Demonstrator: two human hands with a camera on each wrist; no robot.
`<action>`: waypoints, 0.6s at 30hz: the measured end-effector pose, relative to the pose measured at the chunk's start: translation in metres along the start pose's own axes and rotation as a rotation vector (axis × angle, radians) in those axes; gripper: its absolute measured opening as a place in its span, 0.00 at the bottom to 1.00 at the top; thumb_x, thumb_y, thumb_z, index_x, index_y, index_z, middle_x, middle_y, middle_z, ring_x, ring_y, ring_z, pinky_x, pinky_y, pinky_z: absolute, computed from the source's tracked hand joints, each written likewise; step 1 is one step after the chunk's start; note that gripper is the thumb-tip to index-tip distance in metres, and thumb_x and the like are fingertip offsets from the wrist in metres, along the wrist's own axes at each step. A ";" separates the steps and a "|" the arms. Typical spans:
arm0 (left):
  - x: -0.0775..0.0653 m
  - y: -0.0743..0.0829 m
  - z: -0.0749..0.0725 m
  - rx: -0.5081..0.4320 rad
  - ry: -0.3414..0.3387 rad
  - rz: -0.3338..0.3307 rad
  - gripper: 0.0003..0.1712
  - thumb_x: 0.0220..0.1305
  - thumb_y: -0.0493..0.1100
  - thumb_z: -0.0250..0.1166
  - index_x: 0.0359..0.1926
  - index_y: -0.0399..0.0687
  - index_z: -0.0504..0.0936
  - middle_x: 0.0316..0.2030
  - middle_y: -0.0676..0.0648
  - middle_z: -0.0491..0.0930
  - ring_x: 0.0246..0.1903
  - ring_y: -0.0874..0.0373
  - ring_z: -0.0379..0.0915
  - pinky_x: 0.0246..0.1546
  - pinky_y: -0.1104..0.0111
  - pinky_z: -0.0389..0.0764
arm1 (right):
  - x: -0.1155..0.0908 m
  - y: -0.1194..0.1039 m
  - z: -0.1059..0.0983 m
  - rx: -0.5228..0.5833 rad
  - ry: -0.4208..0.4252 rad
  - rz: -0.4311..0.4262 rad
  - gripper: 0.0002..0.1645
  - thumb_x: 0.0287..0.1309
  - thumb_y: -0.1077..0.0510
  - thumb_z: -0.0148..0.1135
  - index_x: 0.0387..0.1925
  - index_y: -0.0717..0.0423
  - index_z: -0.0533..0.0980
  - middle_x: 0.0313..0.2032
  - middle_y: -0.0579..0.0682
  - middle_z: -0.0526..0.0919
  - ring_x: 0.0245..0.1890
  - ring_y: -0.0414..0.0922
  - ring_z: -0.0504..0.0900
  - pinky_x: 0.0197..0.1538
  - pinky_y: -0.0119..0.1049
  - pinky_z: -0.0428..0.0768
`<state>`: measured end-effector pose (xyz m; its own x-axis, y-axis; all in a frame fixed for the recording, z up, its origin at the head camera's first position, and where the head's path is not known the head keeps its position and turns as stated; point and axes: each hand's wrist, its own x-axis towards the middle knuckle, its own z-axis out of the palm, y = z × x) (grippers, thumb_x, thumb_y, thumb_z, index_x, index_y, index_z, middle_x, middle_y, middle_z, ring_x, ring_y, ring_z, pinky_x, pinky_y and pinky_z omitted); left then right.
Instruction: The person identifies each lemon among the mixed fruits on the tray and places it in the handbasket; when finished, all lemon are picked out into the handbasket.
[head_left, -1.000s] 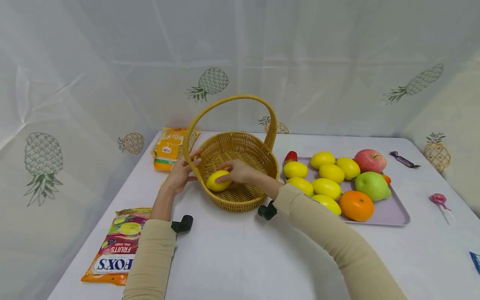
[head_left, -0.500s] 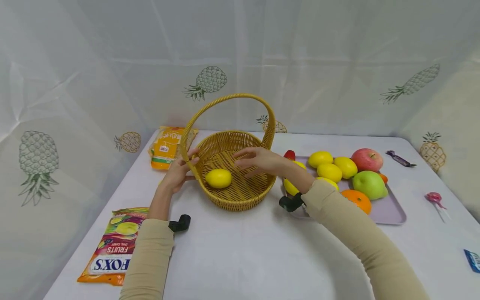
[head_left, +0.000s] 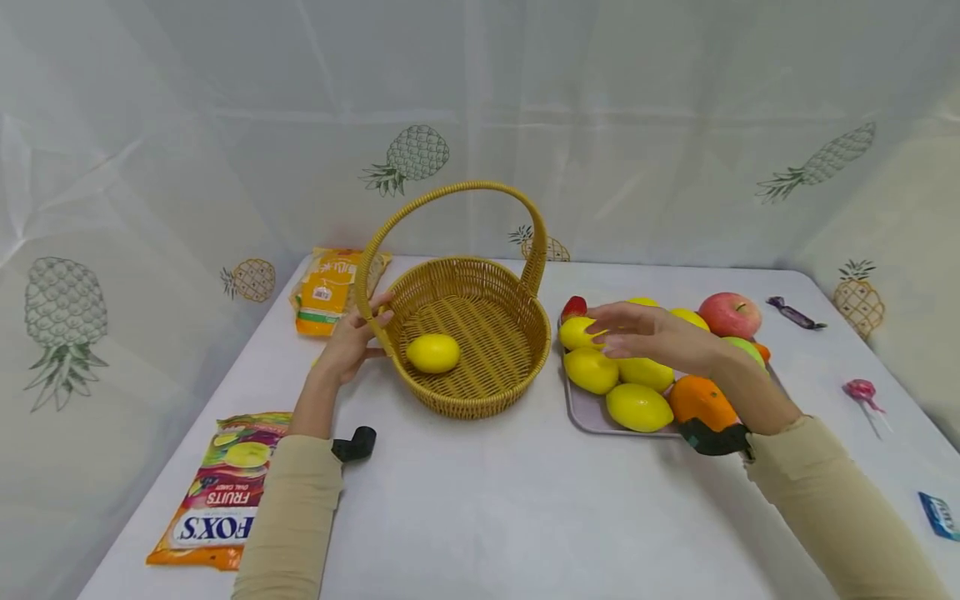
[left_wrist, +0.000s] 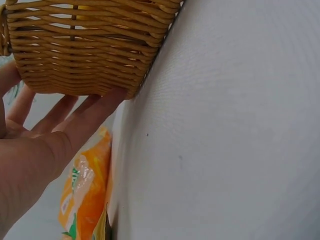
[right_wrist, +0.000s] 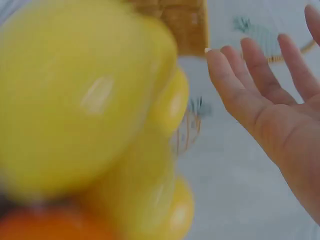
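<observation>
My left hand (head_left: 349, 343) rests against the left side of a yellow wicker basket (head_left: 480, 407), near the foot of its tall handle. In the left wrist view its fingers (left_wrist: 95, 111) lie extended along the woven outer wall. One lemon (head_left: 433, 354) lies inside the basket, toward the left. My right hand (head_left: 652, 333) hovers over the fruit on a lilac tray (head_left: 588, 422), fingers spread and holding nothing. Several lemons (head_left: 639, 407) crowd below and around it. In the right wrist view, a blurred lemon (right_wrist: 75, 100) is close to the camera, apart from that hand.
An orange (head_left: 701, 402), a red apple (head_left: 729, 315), a partly hidden green fruit and a strawberry (head_left: 574, 307) share the tray. Candy bags lie at left: a yellow one (head_left: 330, 292) and a FOX'S one (head_left: 217, 492). A lollipop (head_left: 861, 390) and wrapped candies lie at right.
My right hand let go of the lemon inside the basket, then moved right, out over the tray. The left hand stays at the basket's side.
</observation>
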<state>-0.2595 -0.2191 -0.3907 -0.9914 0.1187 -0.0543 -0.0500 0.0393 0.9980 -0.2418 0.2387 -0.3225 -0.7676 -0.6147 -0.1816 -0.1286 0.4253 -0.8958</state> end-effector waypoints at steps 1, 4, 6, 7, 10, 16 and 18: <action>0.000 0.000 0.000 0.002 -0.002 -0.004 0.31 0.74 0.47 0.54 0.74 0.49 0.59 0.72 0.43 0.51 0.62 0.39 0.59 0.50 0.48 0.76 | -0.009 0.006 -0.002 -0.027 0.018 0.003 0.32 0.67 0.52 0.58 0.68 0.55 0.62 0.64 0.56 0.69 0.63 0.56 0.68 0.61 0.56 0.68; 0.000 0.001 0.001 0.003 -0.001 -0.017 0.31 0.73 0.47 0.54 0.74 0.50 0.59 0.73 0.41 0.48 0.63 0.39 0.58 0.53 0.46 0.74 | -0.031 0.020 -0.005 -0.065 0.062 0.002 0.29 0.67 0.53 0.58 0.66 0.55 0.66 0.62 0.56 0.70 0.62 0.57 0.68 0.60 0.52 0.71; 0.000 0.002 0.000 0.005 0.000 -0.019 0.32 0.74 0.47 0.54 0.74 0.50 0.59 0.73 0.41 0.46 0.64 0.39 0.57 0.54 0.45 0.72 | -0.042 0.029 -0.004 -0.095 0.076 -0.005 0.26 0.66 0.55 0.58 0.64 0.55 0.68 0.61 0.56 0.71 0.61 0.57 0.69 0.58 0.43 0.73; 0.000 0.002 0.000 0.004 -0.001 -0.018 0.32 0.73 0.47 0.54 0.74 0.50 0.59 0.73 0.41 0.46 0.64 0.40 0.57 0.54 0.44 0.72 | -0.048 0.033 -0.004 -0.115 0.080 -0.011 0.26 0.66 0.55 0.59 0.63 0.56 0.69 0.60 0.56 0.72 0.60 0.56 0.70 0.56 0.39 0.74; 0.001 0.001 0.001 0.001 -0.006 -0.005 0.31 0.74 0.47 0.54 0.74 0.50 0.59 0.73 0.41 0.46 0.65 0.40 0.56 0.54 0.43 0.71 | -0.058 0.040 -0.001 -0.147 0.075 -0.020 0.25 0.65 0.57 0.60 0.62 0.59 0.70 0.60 0.59 0.73 0.58 0.55 0.71 0.52 0.31 0.76; 0.003 -0.001 0.001 0.011 0.006 -0.004 0.31 0.73 0.48 0.54 0.74 0.50 0.60 0.73 0.42 0.47 0.64 0.41 0.57 0.53 0.44 0.72 | -0.060 0.042 0.007 -0.236 0.045 -0.049 0.28 0.62 0.55 0.65 0.62 0.57 0.71 0.60 0.56 0.74 0.56 0.52 0.73 0.54 0.37 0.77; 0.003 -0.002 0.001 0.012 0.012 -0.007 0.31 0.73 0.48 0.55 0.73 0.51 0.60 0.73 0.43 0.48 0.64 0.42 0.58 0.53 0.44 0.72 | -0.058 0.039 0.010 -0.301 0.047 -0.071 0.29 0.60 0.53 0.67 0.61 0.57 0.73 0.59 0.55 0.75 0.55 0.52 0.74 0.54 0.43 0.78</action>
<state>-0.2621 -0.2179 -0.3927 -0.9924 0.1066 -0.0608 -0.0555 0.0518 0.9971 -0.1956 0.2845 -0.3510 -0.7771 -0.6217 -0.0980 -0.3576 0.5643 -0.7441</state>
